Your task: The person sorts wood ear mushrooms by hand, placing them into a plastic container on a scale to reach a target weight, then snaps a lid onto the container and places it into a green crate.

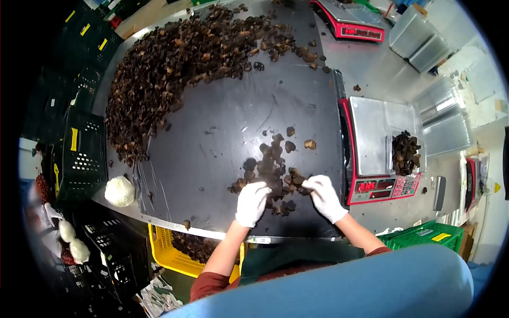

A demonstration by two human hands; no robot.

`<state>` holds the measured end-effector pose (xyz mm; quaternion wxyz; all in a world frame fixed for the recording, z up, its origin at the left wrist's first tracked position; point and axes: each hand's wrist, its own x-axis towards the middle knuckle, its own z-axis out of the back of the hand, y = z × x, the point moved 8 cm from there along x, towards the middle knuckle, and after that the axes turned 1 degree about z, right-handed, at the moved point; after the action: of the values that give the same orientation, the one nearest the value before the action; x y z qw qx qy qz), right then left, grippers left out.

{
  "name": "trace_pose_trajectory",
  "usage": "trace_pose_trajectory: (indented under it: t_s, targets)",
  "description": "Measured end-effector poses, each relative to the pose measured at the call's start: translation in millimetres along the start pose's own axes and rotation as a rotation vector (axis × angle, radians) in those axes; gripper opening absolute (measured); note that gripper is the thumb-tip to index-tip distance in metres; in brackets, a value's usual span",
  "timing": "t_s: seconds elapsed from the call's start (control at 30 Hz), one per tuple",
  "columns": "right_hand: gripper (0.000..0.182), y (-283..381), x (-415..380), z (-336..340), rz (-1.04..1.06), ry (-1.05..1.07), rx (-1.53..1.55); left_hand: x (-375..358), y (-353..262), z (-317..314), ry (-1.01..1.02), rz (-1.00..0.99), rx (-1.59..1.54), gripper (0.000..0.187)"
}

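On the near red scale, I read what looks like 0.125 in red digits on its display — its keypad marks are too small for me. Beyond that scale, another scale's red display stays too blurred to read surely.

A person's left hand and right hand, both in white gloves, work side by side, apart from each other and low over the bench. The left forearm and right forearm, bare below dark red sleeves, angle forward and inward. On the left, the fingers bend forward and toward the right hand; whether their tips close together is too small to tell. The right hand tilts inward, back upward, its fingers bent toward the left, their tips partly hidden.
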<state>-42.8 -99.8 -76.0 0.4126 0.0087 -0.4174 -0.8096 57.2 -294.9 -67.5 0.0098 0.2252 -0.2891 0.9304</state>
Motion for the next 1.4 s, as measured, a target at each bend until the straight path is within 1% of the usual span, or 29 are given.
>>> trace_pose_trajectory:
  t_s: [0.03,0.1,0.13,0.17,0.23,0.27,0.3,0.37,0.4,0.43,0.5,0.53,0.57,0.63,0.73,0.77,0.83,0.87,0.9,1.0,1.07,1.17,1.2,1.3,1.33,1.37,1.4]
  targets:
    - [0.038,-13,-6,7,-0.137,-0.105,0.102,-5,6,3,-0.039,0.073,-0.098,0.023]
    - [0.036,-25,-9,19,-0.352,-0.265,0.328,-7,8,14,-0.185,0.182,-0.157,0.022]
    - [0.038,-36,-15,15,-0.581,-0.281,0.564,-6,6,19,-0.240,0.207,-0.177,0.021]
    - [0.038,-41,-13,11,-0.656,-0.291,0.764,-6,0,23,-0.263,0.208,-0.120,0.021]
    - [0.036,-34,-21,2,-0.869,-0.384,1.430,-13,4,18,-0.339,0.391,-0.408,0.019]
    - [0.037,-30,-20,-3,-0.855,-0.329,1.585,-17,5,7,-0.338,0.482,-0.597,0.017]
    - [0.037,-24,-22,-4,-0.856,-0.259,1.654,-19,4,-3,-0.292,0.575,-0.729,0.017]
    - [0.038,-17,-27,-9,-0.909,-0.223,1.836,-23,-5,-21,-0.193,0.758,-0.983,0.018]
    - [0.037,-15,-29,-12,-0.908,-0.174,1.904,-24,-14,-29,-0.180,0.806,-1.144,0.020]
    - [0.037,-13,-31,-13,-0.923,-0.153,1.933,-21,-25,-36,-0.197,0.856,-1.282,0.018]
    - [0.037,-7,-35,-16,-0.954,-0.110,1.993,-27,-35,-59,-0.127,0.933,-1.418,0.019]
    - [0.037,-7,-37,-16,-0.941,-0.082,1.958,-29,-41,-67,-0.121,0.973,-1.536,0.021]
    - [0.037,-7,-40,-17,-0.979,-0.065,1.970,-32,-46,-73,-0.108,1.031,-1.612,0.024]
    - [0.038,-7,-47,-19,-1.053,-0.030,1.993,-27,-58,-78,-0.108,1.061,-1.823,0.022]
    - [0.040,4,-38,-10,-1.063,-0.020,2.048,-18,-68,-77,-0.107,1.095,-1.951,0.020]
    - [0.041,8,-36,-7,-1.067,-0.016,2.066,-16,-69,-76,-0.118,1.108,-1.965,0.019]
    - [0.042,9,-33,-1,-0.981,0.021,2.017,-15,-69,-75,-0.141,1.134,-1.990,0.019]
    - [0.042,10,-32,0,-0.950,0.053,1.989,-19,-62,-78,-0.154,1.093,-1.867,0.022]
    - [0.042,11,-30,1,-0.919,0.085,1.961,-24,-59,-83,-0.169,1.117,-1.885,0.021]
    - [0.041,9,-27,2,-0.805,0.124,1.734,-33,-49,-85,-0.227,1.173,-1.924,0.018]
    - [0.041,5,-27,-3,-0.810,0.093,1.752,-37,-44,-80,-0.281,1.191,-1.927,0.017]
    - [0.040,-6,-29,-10,-0.841,0.063,1.749,-41,-40,-69,-0.339,1.264,-1.774,0.016]
    - [0.039,-8,-30,-11,-0.855,0.058,1.743,-40,-40,-66,-0.358,1.241,-1.767,0.016]
    - [0.038,-18,-30,-3,-0.806,-0.019,1.473,-41,-35,-56,-0.397,1.134,-1.485,0.015]
    - [0.039,-19,-30,0,-0.804,-0.043,1.398,-37,-37,-46,-0.384,1.056,-1.196,0.015]
    - [0.038,-10,-31,-4,-0.820,0.031,1.519,-30,-44,-34,-0.280,0.860,-0.915,0.018]
    - [0.038,0,-33,-6,-0.834,0.107,1.640,-29,-55,-34,-0.208,0.765,-0.801,0.020]
